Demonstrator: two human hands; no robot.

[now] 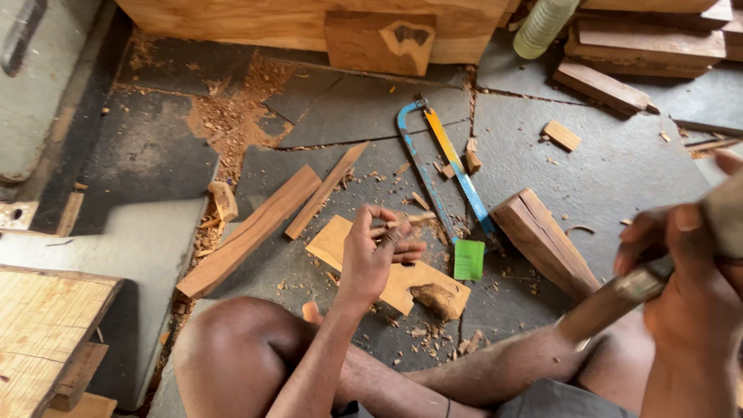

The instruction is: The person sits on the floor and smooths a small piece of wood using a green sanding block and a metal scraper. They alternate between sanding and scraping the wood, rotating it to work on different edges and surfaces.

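A dark stone floor [619, 178], cracked and strewn with sawdust and wood chips, lies under a seated person whose bare knees show at the bottom of the view. The left hand [371, 251] is raised over the floor, its fingers curled and pinching a small wooden peg [409, 221] between thumb and fingertips, just above a flat pale board [340, 241] that has a rough chewed patch at its right end. The right hand [689, 286], blurred and close to the camera at the right edge, is closed around a wooden tool handle [611, 303] with a metal band; what the tool is cannot be told. A blue hacksaw [457, 174] lies on the floor just beyond the left hand, a green tag [469, 259] beside its near end. A wedge-shaped block [542, 240] sits right of the saw, two long slats [263, 224] lie to the left, and heavy timber [309, 23] runs along the top
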